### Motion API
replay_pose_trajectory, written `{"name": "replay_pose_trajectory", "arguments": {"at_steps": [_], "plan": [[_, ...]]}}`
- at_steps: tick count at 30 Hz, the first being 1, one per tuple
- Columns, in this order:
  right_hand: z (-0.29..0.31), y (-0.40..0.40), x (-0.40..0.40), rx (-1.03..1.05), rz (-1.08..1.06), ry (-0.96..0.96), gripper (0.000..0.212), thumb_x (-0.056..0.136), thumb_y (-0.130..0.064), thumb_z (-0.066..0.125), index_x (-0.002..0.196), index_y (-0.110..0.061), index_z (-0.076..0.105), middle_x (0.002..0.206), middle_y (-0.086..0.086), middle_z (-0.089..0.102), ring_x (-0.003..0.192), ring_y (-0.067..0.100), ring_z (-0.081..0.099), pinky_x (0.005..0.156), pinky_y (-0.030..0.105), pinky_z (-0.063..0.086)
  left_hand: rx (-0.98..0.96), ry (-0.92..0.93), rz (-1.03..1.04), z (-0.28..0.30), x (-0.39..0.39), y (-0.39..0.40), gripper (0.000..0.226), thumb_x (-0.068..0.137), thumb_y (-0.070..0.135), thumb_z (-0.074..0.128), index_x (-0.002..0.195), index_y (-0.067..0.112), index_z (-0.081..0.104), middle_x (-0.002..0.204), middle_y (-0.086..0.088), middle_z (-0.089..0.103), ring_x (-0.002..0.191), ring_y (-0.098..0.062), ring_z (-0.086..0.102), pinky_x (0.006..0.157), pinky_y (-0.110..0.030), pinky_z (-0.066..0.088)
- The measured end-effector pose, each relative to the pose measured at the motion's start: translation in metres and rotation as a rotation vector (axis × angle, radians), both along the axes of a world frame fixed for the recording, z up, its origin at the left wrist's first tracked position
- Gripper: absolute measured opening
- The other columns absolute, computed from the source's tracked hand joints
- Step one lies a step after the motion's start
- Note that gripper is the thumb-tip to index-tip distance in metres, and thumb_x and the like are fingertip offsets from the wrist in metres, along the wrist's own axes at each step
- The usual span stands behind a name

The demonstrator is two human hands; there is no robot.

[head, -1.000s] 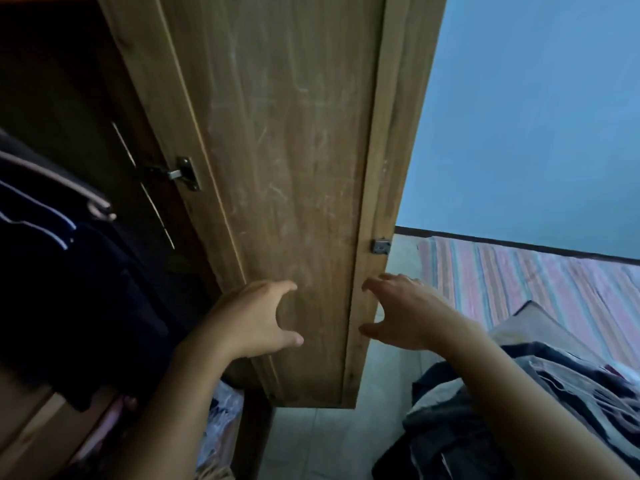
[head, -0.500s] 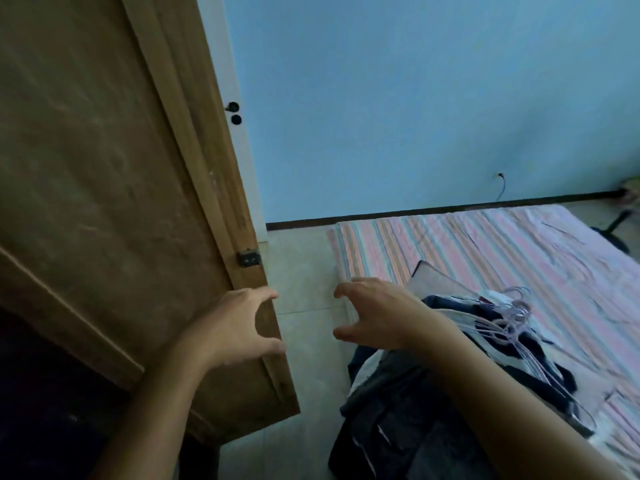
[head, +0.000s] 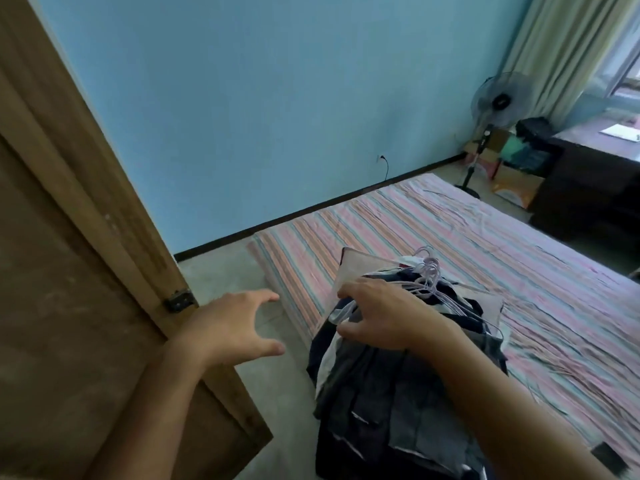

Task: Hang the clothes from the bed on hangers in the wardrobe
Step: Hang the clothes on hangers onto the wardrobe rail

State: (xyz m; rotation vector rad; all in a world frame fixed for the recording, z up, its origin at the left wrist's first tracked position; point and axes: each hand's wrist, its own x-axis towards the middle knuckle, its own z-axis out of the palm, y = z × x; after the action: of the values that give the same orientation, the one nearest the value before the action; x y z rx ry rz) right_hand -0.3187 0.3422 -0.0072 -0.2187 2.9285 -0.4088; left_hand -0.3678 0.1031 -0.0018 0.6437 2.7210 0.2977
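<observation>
The wardrobe door [head: 86,271] fills the left side and is cut off by the frame at the top and bottom, so the inside of the wardrobe is not visible. The pile of clothes [head: 391,393] lies on the near corner of the bed [head: 450,230], and its lower part runs out of the picture. The garments are dark and folded over each other; I cannot tell how many there are or what kind. A bundle of pale hangers [head: 431,282] lies on top of the pile, partly hidden behind the right hand [head: 384,313].

The left hand [head: 232,327] is in the air above the floor [head: 225,271], between the door edge and the bed. Its fingers are spread wide, thumb apart, and it holds nothing. The right hand is over the top of the pile with fingers loosely bent and thumb out. It seems to touch the clothes, but whether it really grips something there I cannot tell.

A standing fan [head: 498,102] is in the far corner, slightly blurred.
</observation>
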Motion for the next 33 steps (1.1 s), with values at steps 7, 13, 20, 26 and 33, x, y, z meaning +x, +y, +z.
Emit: {"name": "replay_pose_trajectory", "arguments": {"at_steps": [7,13,20,26,33], "plan": [[-0.005,0.005,0.018,-0.006,-0.117,0.007,0.044,0.088,-0.041,0.063,0.123,-0.017,0.057,0.117,0.001,0.062,0.111,0.023,0.057,0.090,0.042,0.051,0.004,-0.010,-0.144,-0.005,-0.011,0.016,0.087,0.072,0.066,0.070,0.147,0.041,0.031,0.150,0.016,0.041,0.134,-0.011,0.044,0.103,-0.037,0.043],[-0.012,0.030,0.027,0.012,-0.185,0.007,0.043,0.088,-0.044,0.062,0.119,-0.014,0.058,0.119,0.003,0.061,0.109,0.023,0.057,0.089,0.043,0.051,0.027,-0.015,-0.223,-0.010,-0.015,0.046,0.085,0.074,0.062,0.071,0.146,0.037,0.035,0.147,0.013,0.045,0.132,-0.011,0.046,0.103,-0.035,0.044],[-0.030,0.090,0.029,0.011,-0.288,-0.010,0.036,0.089,-0.045,0.060,0.115,-0.019,0.056,0.115,-0.002,0.060,0.106,0.022,0.057,0.087,0.043,0.051,0.015,0.003,-0.274,-0.029,-0.030,0.107,0.079,0.074,0.064,0.069,0.143,0.037,0.041,0.142,0.011,0.052,0.128,-0.013,0.051,0.101,-0.038,0.047],[-0.054,0.162,0.020,0.009,-0.416,-0.024,0.039,0.089,-0.040,0.060,0.120,-0.018,0.056,0.120,0.001,0.062,0.109,0.023,0.058,0.089,0.044,0.052,0.077,0.002,-0.254,-0.055,-0.056,0.187,0.055,0.085,0.056,0.064,0.133,0.032,0.052,0.125,0.004,0.063,0.110,-0.018,0.061,0.091,-0.039,0.051],[-0.103,0.248,0.006,-0.008,-0.558,-0.027,0.041,0.092,-0.033,0.058,0.130,-0.020,0.053,0.123,0.000,0.061,0.109,0.022,0.059,0.084,0.044,0.055,0.089,-0.014,-0.234,-0.112,-0.094,0.277,0.043,0.091,0.044,0.059,0.131,0.029,0.055,0.123,0.001,0.064,0.110,-0.023,0.060,0.091,-0.040,0.051]]}}
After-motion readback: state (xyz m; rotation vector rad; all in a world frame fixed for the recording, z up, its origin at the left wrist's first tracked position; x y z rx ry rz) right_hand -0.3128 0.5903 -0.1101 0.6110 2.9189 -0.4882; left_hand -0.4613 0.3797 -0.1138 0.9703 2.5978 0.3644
